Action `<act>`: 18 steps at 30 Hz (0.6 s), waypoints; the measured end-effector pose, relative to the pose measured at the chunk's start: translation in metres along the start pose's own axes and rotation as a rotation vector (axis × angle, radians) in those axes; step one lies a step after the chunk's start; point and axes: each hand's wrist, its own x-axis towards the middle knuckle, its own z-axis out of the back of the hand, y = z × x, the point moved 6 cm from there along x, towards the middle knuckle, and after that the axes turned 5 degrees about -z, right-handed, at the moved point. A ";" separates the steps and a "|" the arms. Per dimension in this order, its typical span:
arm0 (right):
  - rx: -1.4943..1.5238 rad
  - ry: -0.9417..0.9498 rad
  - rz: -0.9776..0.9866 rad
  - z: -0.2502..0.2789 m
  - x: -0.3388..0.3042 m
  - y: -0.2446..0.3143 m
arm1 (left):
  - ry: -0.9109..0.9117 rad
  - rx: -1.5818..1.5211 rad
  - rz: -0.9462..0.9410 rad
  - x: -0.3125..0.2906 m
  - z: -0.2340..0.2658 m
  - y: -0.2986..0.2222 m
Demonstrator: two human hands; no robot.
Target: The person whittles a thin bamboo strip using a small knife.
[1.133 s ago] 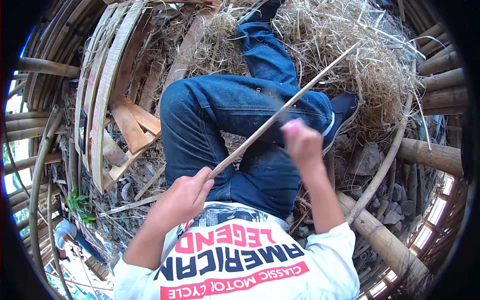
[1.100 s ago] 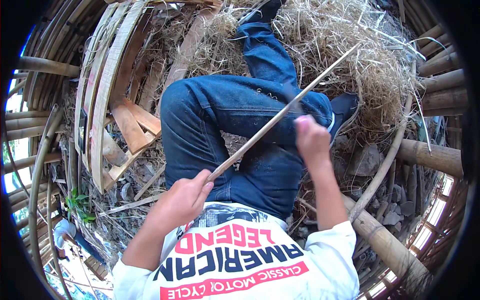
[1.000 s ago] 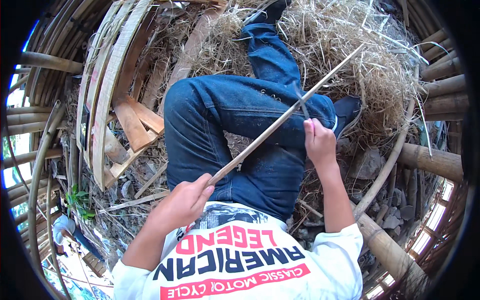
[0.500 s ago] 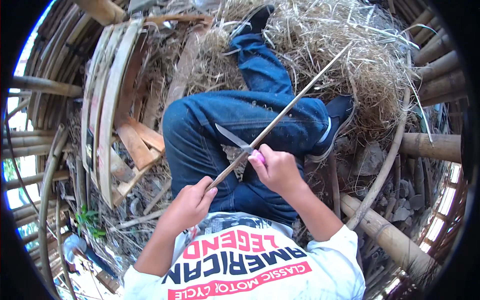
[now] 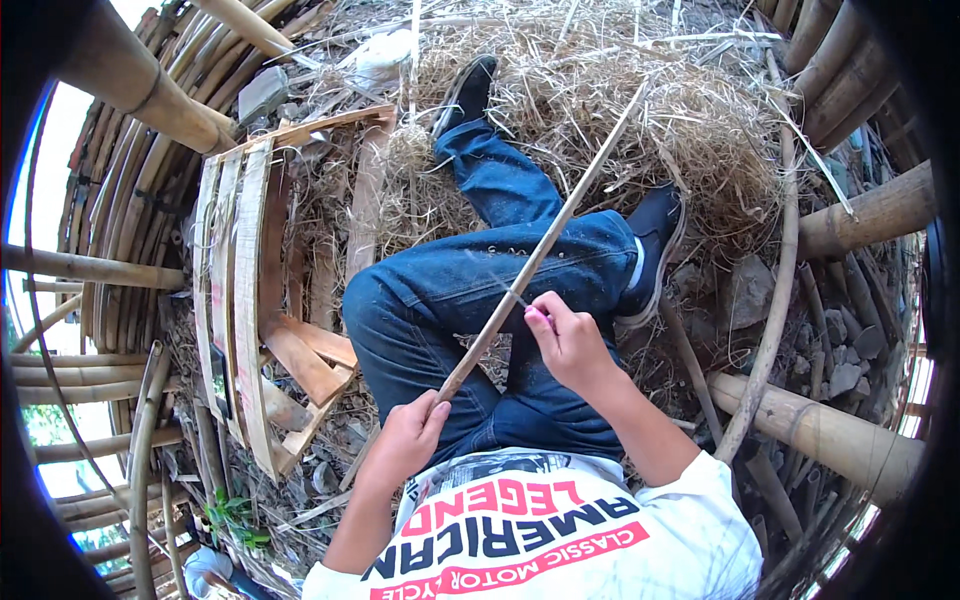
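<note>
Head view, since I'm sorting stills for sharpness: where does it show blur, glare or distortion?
Head view, centre: knife blade smeared, wooden stick fairly sharp; head view, left: bamboo wall bowed along the round black border, white glare in its gaps.

The left hand (image 5: 410, 435) is curled into a closed grip just ahead of the belly, its forearm (image 5: 362, 525) slanting forward and inward from a bent elbow. The right hand (image 5: 565, 340), fingers folded tight and thumb on its inner side, sits farther out from the trunk, the forearm (image 5: 640, 420) angling inward; the two hands are apart, both wrists nearly straight.
</note>
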 end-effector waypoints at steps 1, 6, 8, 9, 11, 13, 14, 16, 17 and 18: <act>-0.018 -0.026 -0.056 -0.002 0.002 -0.011 | -0.003 -0.001 0.003 -0.002 0.003 -0.004; -0.042 0.002 -0.117 -0.001 -0.009 -0.025 | -0.016 0.000 0.005 -0.006 0.018 -0.002; -0.061 -0.014 -0.122 -0.003 -0.021 -0.031 | 0.004 0.035 0.011 -0.007 0.020 0.004; -0.079 -0.033 -0.124 -0.002 -0.025 -0.033 | 0.048 0.070 0.023 -0.006 0.019 0.002; -0.074 -0.052 -0.129 -0.004 -0.022 -0.029 | 0.023 0.107 -0.001 -0.005 0.010 -0.006; -0.056 -0.082 -0.165 0.000 -0.007 -0.027 | 0.004 0.146 -0.032 -0.001 -0.001 -0.015; -0.092 -0.105 -0.161 0.001 -0.001 -0.021 | -0.004 0.135 -0.041 0.002 -0.005 -0.017; -0.119 -0.114 -0.154 -0.002 0.004 -0.022 | -0.043 0.096 -0.072 0.005 -0.005 -0.015; -0.143 -0.117 -0.140 -0.003 0.005 -0.022 | -0.039 0.097 -0.070 0.005 0.000 -0.015; -0.145 -0.115 -0.116 -0.004 0.002 -0.018 | -0.013 0.089 -0.032 0.004 0.006 -0.012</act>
